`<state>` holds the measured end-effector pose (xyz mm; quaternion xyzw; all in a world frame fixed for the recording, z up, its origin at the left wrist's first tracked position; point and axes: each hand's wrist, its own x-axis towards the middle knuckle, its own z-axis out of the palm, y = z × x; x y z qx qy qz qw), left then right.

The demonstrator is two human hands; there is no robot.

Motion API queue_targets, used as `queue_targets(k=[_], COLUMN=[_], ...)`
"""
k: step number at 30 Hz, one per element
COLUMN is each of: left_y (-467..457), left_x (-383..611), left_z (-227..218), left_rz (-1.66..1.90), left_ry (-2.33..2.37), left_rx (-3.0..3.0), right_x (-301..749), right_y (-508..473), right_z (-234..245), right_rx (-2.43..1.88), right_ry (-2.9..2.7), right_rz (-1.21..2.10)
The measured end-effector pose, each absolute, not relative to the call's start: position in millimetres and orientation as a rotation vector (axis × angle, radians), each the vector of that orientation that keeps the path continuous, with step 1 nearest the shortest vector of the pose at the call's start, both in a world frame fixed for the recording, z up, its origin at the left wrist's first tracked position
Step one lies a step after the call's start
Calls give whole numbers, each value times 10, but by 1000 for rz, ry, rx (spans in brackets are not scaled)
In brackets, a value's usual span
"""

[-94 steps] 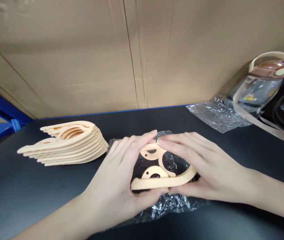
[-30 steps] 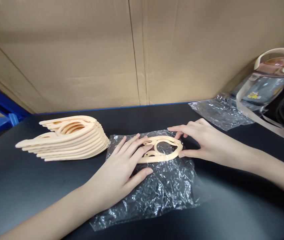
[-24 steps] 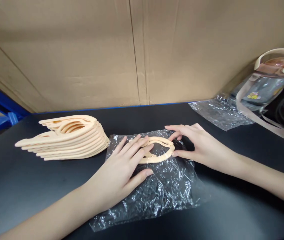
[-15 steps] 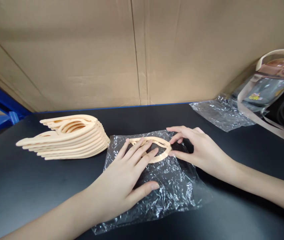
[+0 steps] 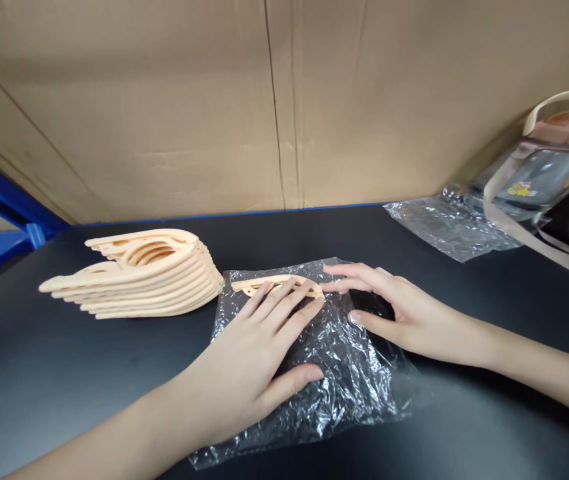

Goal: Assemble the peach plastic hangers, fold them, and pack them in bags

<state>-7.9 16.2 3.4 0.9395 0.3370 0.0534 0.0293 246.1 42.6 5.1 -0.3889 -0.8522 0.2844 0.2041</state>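
A crinkled clear plastic bag (image 5: pixel 344 380) lies on the black table (image 5: pixel 64 373) in front of me. A flat peach plastic piece (image 5: pixel 259 285) sits at the bag's far left end, mostly covered by my fingers. My left hand (image 5: pixel 259 360) lies flat on the bag with fingers spread, fingertips over the piece. My right hand (image 5: pixel 394 310) rests on the bag's right side, fingers stretched out, forefinger tip touching the piece's right end. Whether the piece is inside the bag or on it, I cannot tell.
A stack of several matching peach pieces (image 5: pixel 149 273) sits at the left. Another clear bag (image 5: pixel 444 227) lies at the back right, beside a water bottle with a strap (image 5: pixel 549 167). A cardboard wall (image 5: pixel 264 100) stands behind the table. Blue frame (image 5: pixel 4 220) at far left.
The peach piece has slid left along the bag, from the middle toward its far left end. Both hands followed it leftward and flattened onto the plastic.
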Motion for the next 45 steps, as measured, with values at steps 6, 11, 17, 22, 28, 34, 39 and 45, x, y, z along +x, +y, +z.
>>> queue_targets(k=[6, 11, 17, 22, 28, 34, 39, 45], left_y=[158, 231, 314, 326, 336, 322, 317, 310], left_x=[-106, -156, -170, -172, -174, -162, -173, -153], left_z=[19, 6, 37, 36, -3, -15, -18, 7], left_rz=[239, 369, 400, 450, 455, 410, 350, 258], left_ry=[1031, 1297, 1350, 1298, 1278, 1255, 1260, 1222], left_rx=[2908, 2801, 2722, 2711, 2692, 2702, 2719, 2804], right_x=[2480, 2485, 2477, 2475, 2471, 2466, 2473, 2479], right_y=[434, 453, 450, 441, 444, 424, 423, 415], right_z=[19, 30, 63, 68, 72, 91, 83, 88], right_rx=[-1032, -1041, -1047, -1043, -1033, -1052, -1031, -1037], right_ry=[-2422, -2397, -2339, -2344, -2341, -2339, -2373, -2409], right_rz=[788, 724, 737, 788, 832, 890, 903, 909])
